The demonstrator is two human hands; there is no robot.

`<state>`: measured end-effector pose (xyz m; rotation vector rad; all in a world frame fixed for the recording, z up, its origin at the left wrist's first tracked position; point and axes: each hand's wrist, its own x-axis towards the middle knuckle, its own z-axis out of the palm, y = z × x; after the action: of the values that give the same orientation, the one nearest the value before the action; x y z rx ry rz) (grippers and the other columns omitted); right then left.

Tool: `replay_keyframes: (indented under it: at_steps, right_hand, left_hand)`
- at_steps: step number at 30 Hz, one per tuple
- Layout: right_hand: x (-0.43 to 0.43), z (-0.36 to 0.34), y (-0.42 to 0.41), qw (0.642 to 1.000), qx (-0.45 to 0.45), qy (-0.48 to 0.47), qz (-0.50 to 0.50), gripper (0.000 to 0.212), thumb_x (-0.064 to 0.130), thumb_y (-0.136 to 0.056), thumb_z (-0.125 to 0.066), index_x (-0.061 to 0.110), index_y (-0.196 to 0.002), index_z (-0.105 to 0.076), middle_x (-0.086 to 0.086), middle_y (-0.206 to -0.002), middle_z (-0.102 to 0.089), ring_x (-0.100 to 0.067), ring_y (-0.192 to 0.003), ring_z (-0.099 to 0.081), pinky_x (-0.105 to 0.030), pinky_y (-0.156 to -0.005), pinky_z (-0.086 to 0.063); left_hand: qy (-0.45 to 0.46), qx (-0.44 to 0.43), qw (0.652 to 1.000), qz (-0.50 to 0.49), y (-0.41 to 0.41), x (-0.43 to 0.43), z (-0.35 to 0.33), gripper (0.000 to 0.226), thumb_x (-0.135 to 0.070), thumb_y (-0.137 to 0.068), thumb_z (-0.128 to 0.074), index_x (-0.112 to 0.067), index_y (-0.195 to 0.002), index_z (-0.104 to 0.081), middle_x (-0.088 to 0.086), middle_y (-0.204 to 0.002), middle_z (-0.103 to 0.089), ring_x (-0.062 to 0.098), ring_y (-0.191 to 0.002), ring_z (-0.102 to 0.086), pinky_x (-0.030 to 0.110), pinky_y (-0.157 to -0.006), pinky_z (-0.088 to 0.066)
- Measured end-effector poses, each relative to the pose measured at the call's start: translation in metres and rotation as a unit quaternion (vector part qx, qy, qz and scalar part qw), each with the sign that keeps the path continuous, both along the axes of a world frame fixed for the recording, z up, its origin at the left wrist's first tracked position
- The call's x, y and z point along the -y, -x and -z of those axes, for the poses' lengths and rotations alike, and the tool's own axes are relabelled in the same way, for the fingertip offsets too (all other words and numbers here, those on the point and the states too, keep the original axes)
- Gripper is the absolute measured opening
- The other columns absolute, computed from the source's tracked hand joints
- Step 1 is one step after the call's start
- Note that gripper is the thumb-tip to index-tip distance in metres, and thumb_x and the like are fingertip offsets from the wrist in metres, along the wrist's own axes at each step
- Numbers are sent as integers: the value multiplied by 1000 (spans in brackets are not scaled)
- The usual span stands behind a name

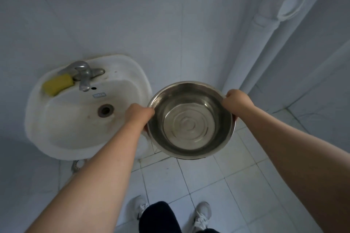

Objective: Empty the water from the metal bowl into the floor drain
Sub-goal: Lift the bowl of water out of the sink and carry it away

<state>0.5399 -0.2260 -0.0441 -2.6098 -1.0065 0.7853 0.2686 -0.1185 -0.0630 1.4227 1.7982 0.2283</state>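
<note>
A round metal bowl (190, 119) with a little clear water in its ringed bottom hangs level in the air above the white tiled floor, just right of the sink. My left hand (139, 114) grips the bowl's left rim, thumb over the edge. My right hand (235, 101) grips the upper right rim the same way. No floor drain shows in this view; the bowl and my arms hide part of the floor.
A white wall-mounted sink (56, 134) stands at the left with a metal tap (83, 75), a yellow sponge (56, 84) and its own drain hole (105, 110). A white pipe (246, 47) runs down the corner at right. My feet (202, 213) stand on the floor tiles (217, 185).
</note>
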Motion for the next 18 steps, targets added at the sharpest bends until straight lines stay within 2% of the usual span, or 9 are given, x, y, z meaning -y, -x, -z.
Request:
replay_keyframes:
  at_steps: [3, 5, 7, 10, 12, 15, 18]
  right_hand:
    - [1, 5, -29, 1000, -3, 3, -4, 23, 18, -82, -48, 10, -102, -58, -11, -99, -64, -30, -87, -62, -38, -74, -53]
    - [1, 12, -43, 1000, -5, 9, -6, 20, 18, -83, -49, 11, -99, -59, -10, -94, -63, -28, -84, -62, -39, -74, -54]
    - [-3, 19, -57, 1000, -4, 16, -1, 18, 18, -83, -50, 11, -97, -59, -9, -90, -63, -27, -81, -62, -39, -73, -55]
    - [-14, 31, -75, 999, -8, 36, -1, 17, 18, -83, -50, 10, -94, -59, -11, -91, -64, -29, -80, -64, -39, -73, -55]
    - [-22, 39, -86, 999, -11, 52, -2, 18, 18, -84, -51, 8, -96, -59, -12, -93, -64, -29, -82, -63, -37, -70, -53]
    - [-41, 52, -101, 998, -17, 67, -4, 18, 22, -85, -53, 8, -95, -59, -10, -90, -64, -26, -78, -62, -33, -64, -48]
    - [-64, 62, -115, 997, -26, 72, 6, 15, 21, -83, -55, 9, -90, -60, -11, -88, -65, -27, -76, -63, -33, -65, -52]
  left_hand:
    - [2, -8, 1000, -6, -26, 7, 3, 36, -24, -55, -60, -1, -80, -71, 18, -71, -72, 31, -63, -71, 36, -68, -62]
    - [9, -8, 1000, -11, -38, 10, 4, 26, -21, -58, -61, -3, -75, -70, 13, -61, -69, 27, -49, -69, 27, -50, -58]
    - [22, -10, 1000, -4, -52, 9, 9, 15, -19, -63, -64, -6, -70, -67, 10, -54, -67, 22, -38, -65, 17, -36, -46]
    - [36, -18, 999, 6, -70, 0, 20, 9, -17, -65, -64, -10, -65, -60, 8, -47, -65, 21, -35, -64, 17, -35, -44]
    - [46, -23, 999, 13, -80, -10, 30, 10, -17, -65, -63, -7, -67, -62, 6, -39, -63, 21, -34, -64, 18, -35, -45]
    - [63, -39, 997, 31, -93, -27, 44, 15, -22, -65, -62, -7, -66, -66, 1, -37, -61, 17, -34, -63, 21, -44, -50]
    - [62, -52, 996, 27, -106, -45, 54, 17, -25, -68, -65, -8, -65, -65, -1, -35, -60, 15, -32, -62, 20, -43, -48]
